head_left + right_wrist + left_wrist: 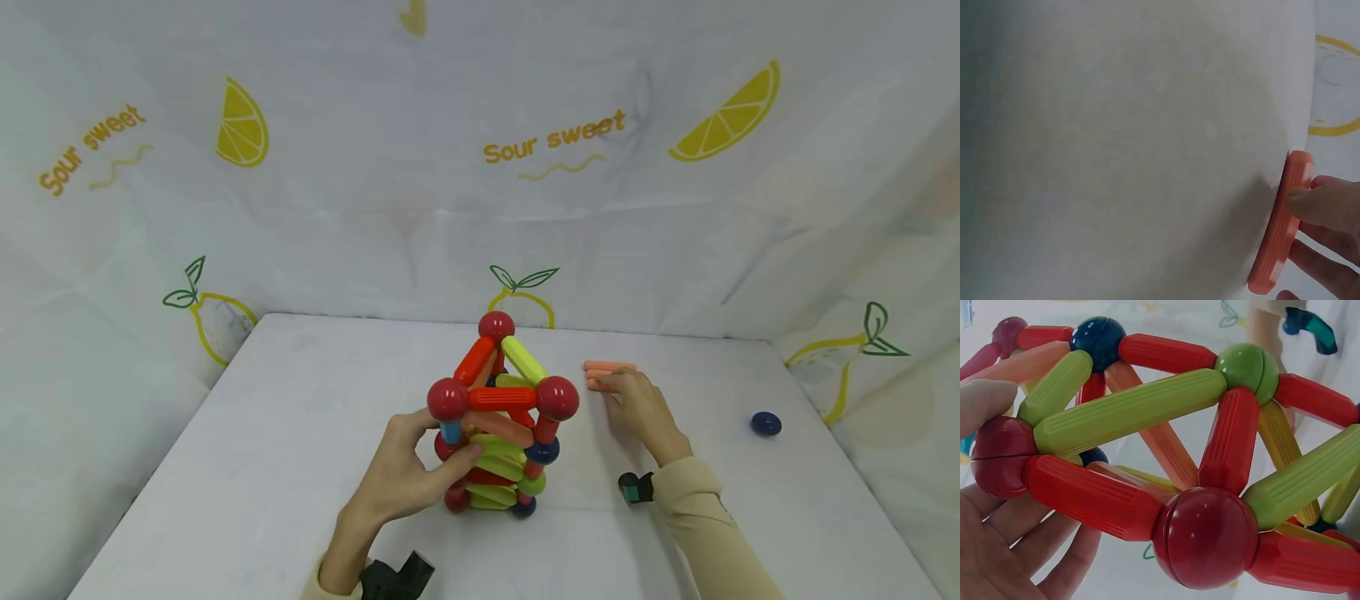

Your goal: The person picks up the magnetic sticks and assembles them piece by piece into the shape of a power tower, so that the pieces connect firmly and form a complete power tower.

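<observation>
Hands: left (411, 477) grips tower (498, 417), right (637, 408) touches sticks (607, 373).

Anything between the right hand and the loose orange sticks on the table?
Nothing visible. The right hand is already at the orange sticks, fingertips touching one of them. The stick-and-ball tower stands off to the side, gripped by the left hand, and the dark blue ball lies well clear.
</observation>
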`<state>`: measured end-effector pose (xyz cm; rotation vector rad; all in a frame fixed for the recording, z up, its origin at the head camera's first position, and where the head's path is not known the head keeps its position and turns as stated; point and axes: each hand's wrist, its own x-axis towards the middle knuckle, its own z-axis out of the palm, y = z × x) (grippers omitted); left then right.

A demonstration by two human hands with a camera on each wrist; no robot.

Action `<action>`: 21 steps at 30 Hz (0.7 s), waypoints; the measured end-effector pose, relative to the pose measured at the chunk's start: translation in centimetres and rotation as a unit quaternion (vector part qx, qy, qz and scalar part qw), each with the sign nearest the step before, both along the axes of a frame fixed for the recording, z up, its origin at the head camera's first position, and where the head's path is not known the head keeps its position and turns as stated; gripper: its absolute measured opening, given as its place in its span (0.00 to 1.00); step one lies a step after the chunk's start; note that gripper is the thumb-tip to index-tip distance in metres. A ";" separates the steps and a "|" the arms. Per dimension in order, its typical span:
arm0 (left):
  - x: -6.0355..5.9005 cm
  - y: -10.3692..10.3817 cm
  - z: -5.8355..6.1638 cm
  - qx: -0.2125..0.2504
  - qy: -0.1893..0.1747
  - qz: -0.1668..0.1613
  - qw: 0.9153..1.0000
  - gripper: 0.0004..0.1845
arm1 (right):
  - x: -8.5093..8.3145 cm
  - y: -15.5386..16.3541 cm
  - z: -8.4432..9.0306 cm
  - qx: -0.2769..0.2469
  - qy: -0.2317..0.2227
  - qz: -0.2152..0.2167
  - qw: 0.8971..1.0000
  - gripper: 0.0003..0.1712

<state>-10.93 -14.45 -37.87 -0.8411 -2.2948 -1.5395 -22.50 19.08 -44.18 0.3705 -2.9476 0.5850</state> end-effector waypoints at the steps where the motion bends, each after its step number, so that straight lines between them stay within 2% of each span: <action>1: 0.0 0.0 0.0 0.000 -0.004 -0.002 1.000 0.17 | 0.0 0.0 -0.2 0.003 0.005 0.000 1.000 0.17; 3: 0.1 0.1 0.2 0.000 -0.016 -0.008 1.000 0.17 | -0.1 0.1 -0.5 0.010 0.004 -0.003 1.000 0.16; 7: 0.2 0.2 0.3 -0.001 -0.036 -0.015 0.999 0.17 | -0.2 0.0 -0.3 0.003 -0.030 -0.002 1.000 0.16; 10: 0.2 0.2 0.3 -0.003 -0.030 -0.016 0.999 0.18 | 0.1 -0.4 1.1 -0.058 -0.023 0.009 0.998 0.16; 13: 0.2 0.2 0.1 -0.001 -0.022 -0.014 1.000 0.17 | 0.6 -1.6 4.4 -0.152 0.032 0.025 0.988 0.17; 16: 0.1 0.2 0.0 -0.001 -0.016 -0.014 1.000 0.16 | 1.7 -3.7 9.1 -0.246 0.105 0.056 0.962 0.19; 18: 0.1 0.3 -0.1 0.001 -0.016 -0.015 1.000 0.15 | 2.7 -5.1 12.2 -0.306 0.146 0.097 0.936 0.20; 21: 0.1 0.3 -0.1 0.002 -0.013 -0.015 1.000 0.14 | 4.3 -7.2 16.2 -0.381 0.181 0.175 0.890 0.19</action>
